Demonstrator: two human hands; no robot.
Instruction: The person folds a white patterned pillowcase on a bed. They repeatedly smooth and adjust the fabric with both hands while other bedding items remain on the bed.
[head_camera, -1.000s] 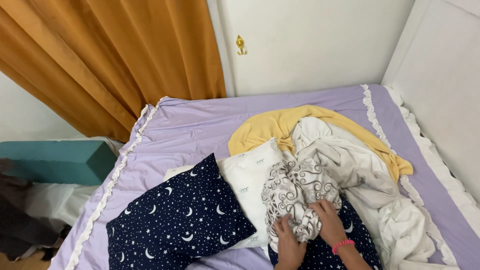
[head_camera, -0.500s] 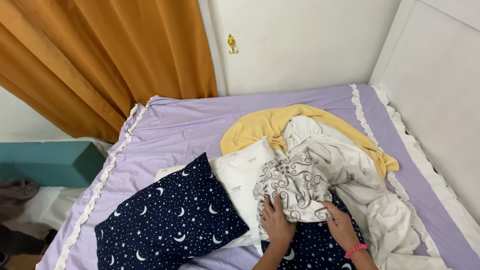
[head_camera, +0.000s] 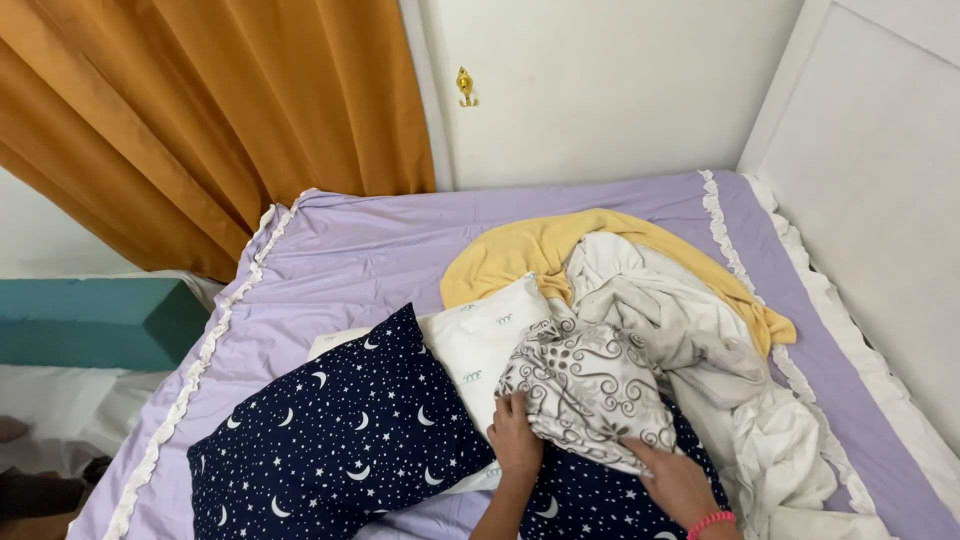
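A crumpled white cloth with a grey swirl pattern (head_camera: 590, 385) lies on the bed, over a dark blue pillow with moons and stars. My left hand (head_camera: 516, 437) grips the cloth's lower left edge. My right hand (head_camera: 672, 482), with a pink band at the wrist, holds its lower right edge. A second dark blue star pillow (head_camera: 340, 440) lies to the left. A white pillow (head_camera: 478, 340) sits between them.
A heap of white sheets (head_camera: 700, 340) and a yellow cloth (head_camera: 520, 250) lie behind the patterned cloth. The bed has a lilac sheet (head_camera: 370, 250) with a frilled edge. Orange curtain (head_camera: 220, 120) hangs at the back left, white walls at the back and right, a teal block (head_camera: 90, 320) beside the bed.
Both hands have shifted apart along the patterned cloth's lower edge: the left hand moved left, the right hand moved right. The cloth is bunched more between them.
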